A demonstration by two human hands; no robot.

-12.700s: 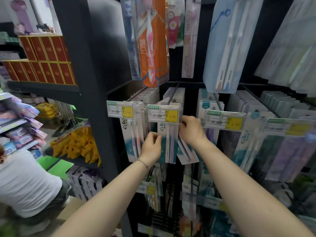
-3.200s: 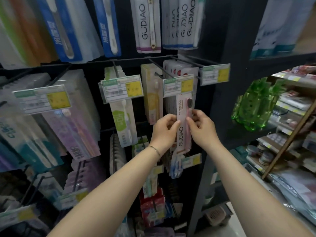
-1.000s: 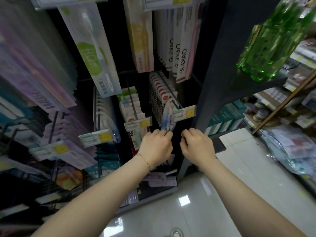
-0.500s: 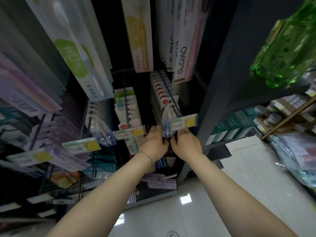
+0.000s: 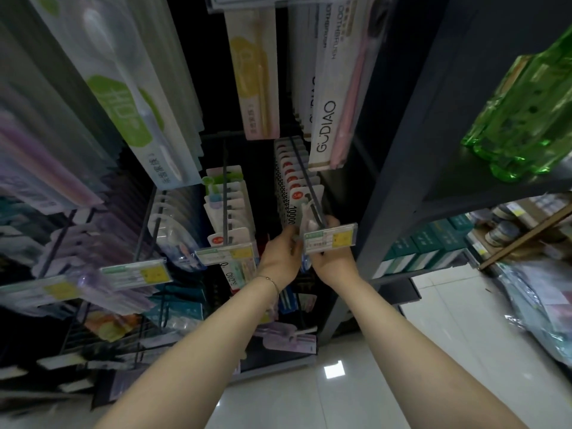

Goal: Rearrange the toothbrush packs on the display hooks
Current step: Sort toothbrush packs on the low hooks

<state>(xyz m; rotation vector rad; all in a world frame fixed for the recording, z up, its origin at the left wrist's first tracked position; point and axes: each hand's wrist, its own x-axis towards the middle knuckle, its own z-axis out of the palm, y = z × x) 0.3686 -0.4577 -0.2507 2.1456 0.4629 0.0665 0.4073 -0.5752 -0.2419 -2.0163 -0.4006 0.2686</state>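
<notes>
A row of white toothbrush packs with red dots (image 5: 289, 184) hangs on a low display hook (image 5: 305, 178) at the right end of the rack. Its frontmost pack (image 5: 306, 216) is pinched from both sides, just behind the hook's price tag (image 5: 329, 238). My left hand (image 5: 280, 258) grips its left edge. My right hand (image 5: 332, 263) reaches up under the tag, fingers closed on the pack's right side. The lower part of that pack is hidden behind my hands.
The neighbouring hook to the left carries mixed pastel packs (image 5: 227, 209). Long GUDIAO packs (image 5: 329, 97) hang directly above my hands. A dark upright post (image 5: 399, 168) stands right beside them, with green bottles (image 5: 526, 106) on the shelf beyond. Tiled floor (image 5: 309, 394) lies below.
Both hands have risen slightly and closed in on the frontmost pack, now right under the price tag. The view has moved closer to the lower hooks.
</notes>
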